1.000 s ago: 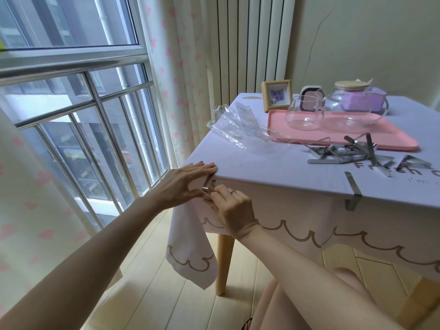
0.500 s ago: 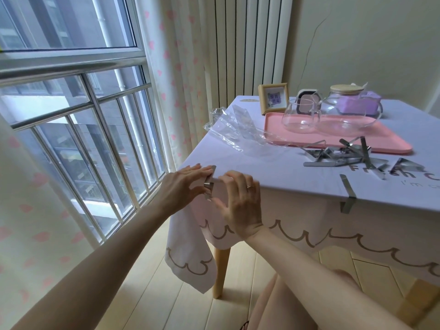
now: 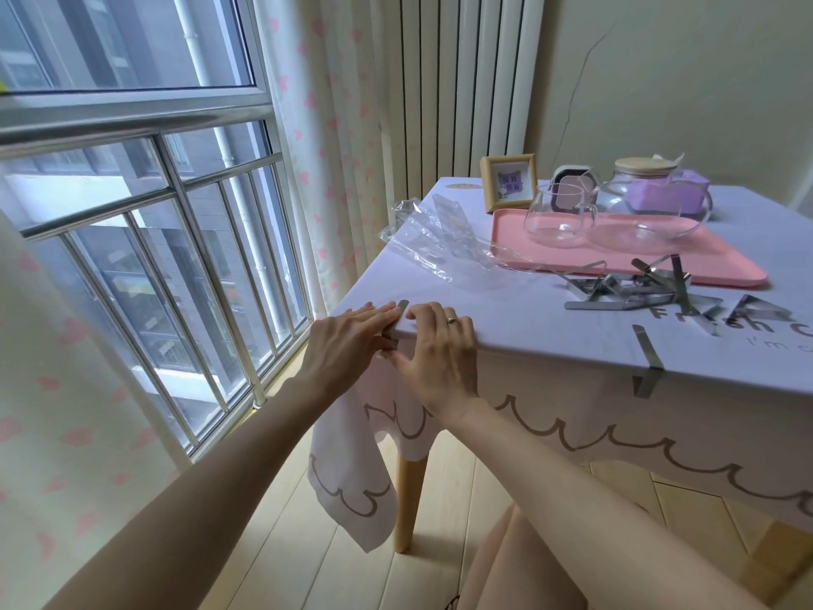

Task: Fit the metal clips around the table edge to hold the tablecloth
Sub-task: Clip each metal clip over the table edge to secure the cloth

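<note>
White tablecloth (image 3: 528, 321) beside barred window (image 3: 145, 239); left hand (image 3: 347, 347) and right hand (image 3: 444, 352) press clip (image 3: 401, 307) flat-fingered.

Tablecloth (image 3: 528, 319) print: "Fr·sh c", "I'm c", cut off.
</note>
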The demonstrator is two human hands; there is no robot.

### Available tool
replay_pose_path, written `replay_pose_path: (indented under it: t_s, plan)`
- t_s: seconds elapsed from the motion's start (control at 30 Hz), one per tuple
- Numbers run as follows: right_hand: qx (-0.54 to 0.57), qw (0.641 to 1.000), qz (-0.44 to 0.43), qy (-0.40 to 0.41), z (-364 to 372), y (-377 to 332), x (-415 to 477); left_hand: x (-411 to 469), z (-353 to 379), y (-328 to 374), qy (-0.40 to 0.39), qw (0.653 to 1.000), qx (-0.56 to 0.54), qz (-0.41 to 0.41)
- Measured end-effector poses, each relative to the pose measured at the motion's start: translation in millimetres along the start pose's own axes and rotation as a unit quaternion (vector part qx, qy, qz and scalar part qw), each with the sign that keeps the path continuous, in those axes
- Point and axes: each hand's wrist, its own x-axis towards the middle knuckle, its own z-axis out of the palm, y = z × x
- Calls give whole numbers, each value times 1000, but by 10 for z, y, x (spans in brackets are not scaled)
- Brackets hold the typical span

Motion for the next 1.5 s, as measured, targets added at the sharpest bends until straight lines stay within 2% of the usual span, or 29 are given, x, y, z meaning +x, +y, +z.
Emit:
replay_pose_path:
  t_s: [0.2,0.63,0.87,0.97,1.27,1.4,1.5]
  plan:
    - [-29,999,-13,-11,26,60,11,56,5,85,-25,997,37,-64]
    - [-77,995,-55,-14,30,108,36,59,-19,111,-15,997,27,-77]
    - [-70,994,-72,-44,-2,157,35,87,-21,2,-97,994,13,-40]
    - [-65,994,-72,-57,-9,163,43,97,-15,-39,-153,984,-72,-51]
    - [-75,991,-83,-72,-28,172,51,149,-100,-25,-150,987,-53,-37]
    - [-71,990,-74,-99,-41,163,49,151,-108,-26,-166,985,-44,-33]
    - [-23,990,-70,-121,-98,187,75,205,-153,29,-200,977,-50,-57]
